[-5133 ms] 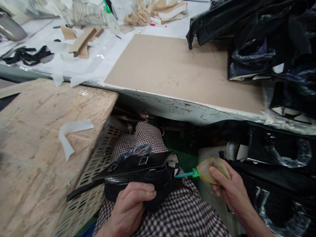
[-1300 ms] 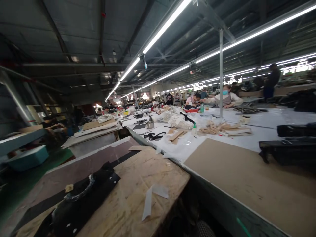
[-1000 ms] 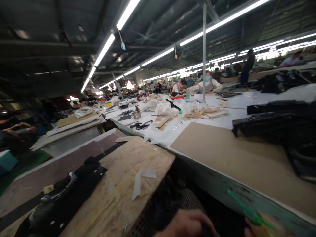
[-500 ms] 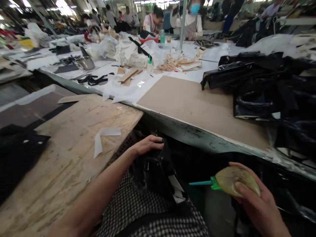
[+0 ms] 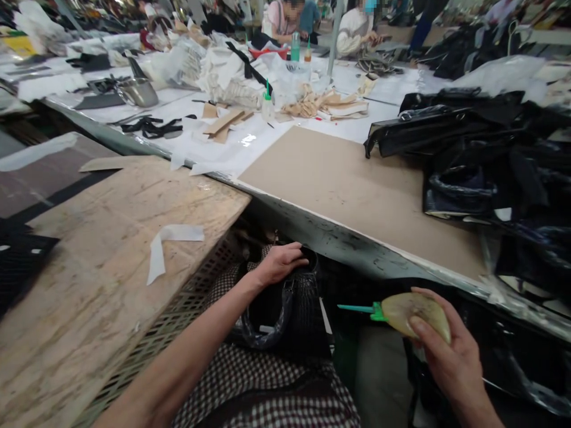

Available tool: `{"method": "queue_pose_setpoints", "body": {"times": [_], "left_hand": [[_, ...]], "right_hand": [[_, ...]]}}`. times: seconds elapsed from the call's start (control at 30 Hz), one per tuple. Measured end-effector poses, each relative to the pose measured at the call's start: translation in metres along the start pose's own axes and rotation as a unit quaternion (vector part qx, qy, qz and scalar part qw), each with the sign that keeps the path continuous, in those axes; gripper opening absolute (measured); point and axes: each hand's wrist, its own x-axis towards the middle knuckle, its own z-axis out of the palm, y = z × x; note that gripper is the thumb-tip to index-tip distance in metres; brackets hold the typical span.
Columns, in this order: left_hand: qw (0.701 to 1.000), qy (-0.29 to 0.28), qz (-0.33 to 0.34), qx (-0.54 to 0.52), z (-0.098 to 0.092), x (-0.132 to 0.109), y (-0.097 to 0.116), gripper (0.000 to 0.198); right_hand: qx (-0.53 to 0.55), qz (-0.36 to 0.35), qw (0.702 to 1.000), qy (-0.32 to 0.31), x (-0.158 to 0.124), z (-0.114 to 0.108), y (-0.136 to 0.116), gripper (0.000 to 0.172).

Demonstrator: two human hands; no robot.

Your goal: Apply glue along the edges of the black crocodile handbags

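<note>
On my lap lies a black handbag (image 5: 303,315) with a textured surface and a curved handle wrapped in clear plastic. My left hand (image 5: 282,263) grips its upper edge, fingers curled over the rim. In my right hand (image 5: 446,345) is a yellowish squeeze glue bottle (image 5: 414,315), held between thumb and fingers. Its green cap and thin teal nozzle point left toward the bag, with a gap between them. Part of the bag's far side is hidden under my left hand.
A wooden board (image 5: 111,238) with a white paper strip (image 5: 172,244) stands at left, above a plastic crate (image 5: 156,339). Ahead, a long table bears a brown cardboard sheet (image 5: 330,178), black bags (image 5: 482,148), scraps (image 5: 321,104) and another glue bottle (image 5: 267,107). People work behind it.
The bag has turned on my lap, so its handle and opening now show. My left hand shifted slightly right with it. The glue bottle moved a little left in my right hand.
</note>
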Motion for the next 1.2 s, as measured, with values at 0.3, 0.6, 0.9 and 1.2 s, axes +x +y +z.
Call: {"method": "queue_pose_setpoints", "body": {"times": [0.3, 0.6, 0.9, 1.2], "left_hand": [[1.0, -0.013, -0.007, -0.018, -0.007, 0.003, -0.003, 0.033], [0.999, -0.014, -0.011, -0.034, -0.005, 0.002, -0.004, 0.032], [0.999, -0.02, 0.002, -0.043, -0.004, 0.002, -0.005, 0.027], [0.999, -0.02, 0.025, -0.039, -0.001, 0.003, -0.006, 0.027]], "right_hand": [[-0.003, -0.005, 0.997, -0.071, 0.02, 0.012, -0.001, 0.054], [-0.037, -0.083, 0.988, -0.122, 0.035, 0.027, 0.002, 0.049], [-0.06, -0.125, 0.978, -0.158, 0.042, 0.026, -0.003, 0.048], [-0.095, -0.14, 0.96, -0.223, 0.037, 0.009, -0.017, 0.043]]}}
